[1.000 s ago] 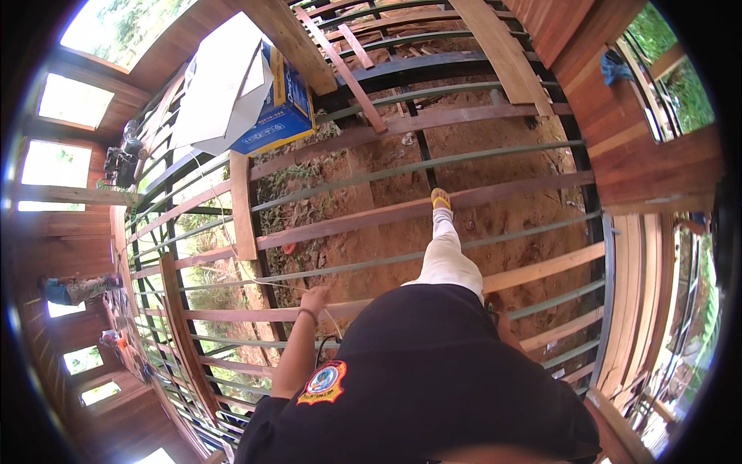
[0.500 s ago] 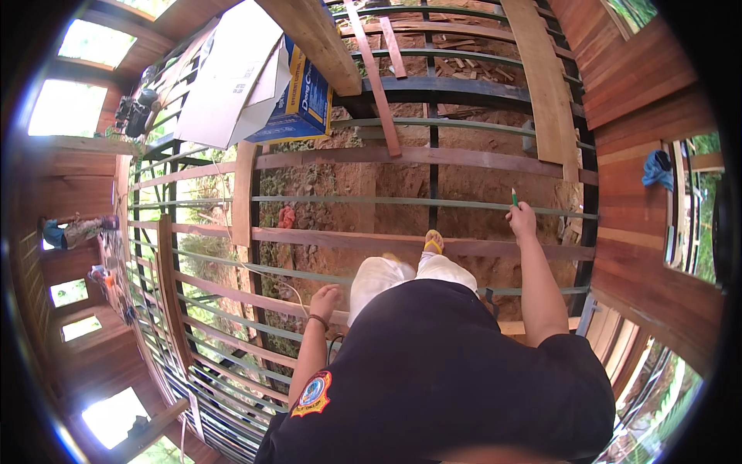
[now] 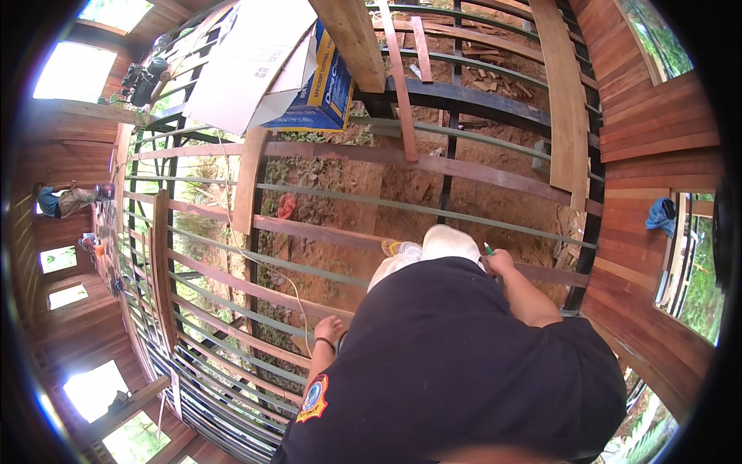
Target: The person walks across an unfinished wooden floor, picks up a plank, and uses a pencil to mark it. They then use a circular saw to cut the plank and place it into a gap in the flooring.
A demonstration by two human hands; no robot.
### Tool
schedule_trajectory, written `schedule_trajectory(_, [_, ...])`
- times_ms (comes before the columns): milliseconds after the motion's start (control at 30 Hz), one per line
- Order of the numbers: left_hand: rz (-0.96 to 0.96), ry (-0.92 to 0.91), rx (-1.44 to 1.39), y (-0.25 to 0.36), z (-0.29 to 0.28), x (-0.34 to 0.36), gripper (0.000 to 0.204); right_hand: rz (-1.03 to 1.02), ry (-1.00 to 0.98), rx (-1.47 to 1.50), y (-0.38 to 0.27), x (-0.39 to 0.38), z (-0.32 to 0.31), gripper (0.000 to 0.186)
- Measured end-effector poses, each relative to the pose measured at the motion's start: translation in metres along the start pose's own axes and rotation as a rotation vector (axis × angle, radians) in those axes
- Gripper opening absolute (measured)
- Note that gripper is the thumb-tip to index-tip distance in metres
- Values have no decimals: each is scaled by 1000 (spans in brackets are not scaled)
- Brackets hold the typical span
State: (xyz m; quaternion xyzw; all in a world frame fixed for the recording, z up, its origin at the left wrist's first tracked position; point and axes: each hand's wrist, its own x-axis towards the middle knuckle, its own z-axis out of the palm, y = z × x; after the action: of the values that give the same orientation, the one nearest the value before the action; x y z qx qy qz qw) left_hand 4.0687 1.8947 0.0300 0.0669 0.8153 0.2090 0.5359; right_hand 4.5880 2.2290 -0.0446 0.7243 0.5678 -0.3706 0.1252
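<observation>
My right hand (image 3: 498, 264) is closed round a thin green pencil (image 3: 488, 249), whose end stands up past the fingers. The hand is close beside my right thigh, over the open floor frame. My left hand (image 3: 328, 328) hangs low on the left with its fingers loosely apart, and I see nothing in it. Nearest to it are a pale cable (image 3: 297, 296) and a reddish wooden floor strip (image 3: 290, 298). One foot in a yellow sandal (image 3: 392, 247) shows in part; my raised knee hides the other.
Under the joists lies bare earth (image 3: 402, 185). A blue carton (image 3: 328, 89) with pale sheets stands beside a thick wooden post (image 3: 352, 46). Loose planks (image 3: 556, 93) lie far right. A blue cloth (image 3: 661, 216) hangs on the right wall. Another person (image 3: 58, 203) sits far left.
My right hand has drawn back toward my body with the pencil. My right leg has lifted, and the view has shifted as I move. My left hand has stayed low at my side.
</observation>
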Motion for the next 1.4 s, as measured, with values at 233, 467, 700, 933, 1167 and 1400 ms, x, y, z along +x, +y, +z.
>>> schedule_trajectory(233, [-186, 78, -380, 21, 17, 27, 31, -26, 134, 214, -99, 38, -72, 25])
schedule_trajectory(467, [-202, 167, -475, 100, 59, 61, 29, -206, 4, 277, -231, 97, -136, 31])
schedule_trajectory(700, [-187, 4, -344, 156, 164, 111, 25, -277, -183, -141, -302, 211, -147, 41])
schedule_trajectory(933, [-283, -168, 217, 220, 290, 104, 79, -541, 18, -317, -321, 385, -53, 41])
schedule_trajectory(1167, [-323, 114, 481, 231, 357, 127, 60, -179, -174, -200, -375, 549, 86, 51])
schedule_trajectory(1400, [-187, 176, 472, 216, 360, 132, 51, -20, 28, -257, -403, 610, 213, 78])
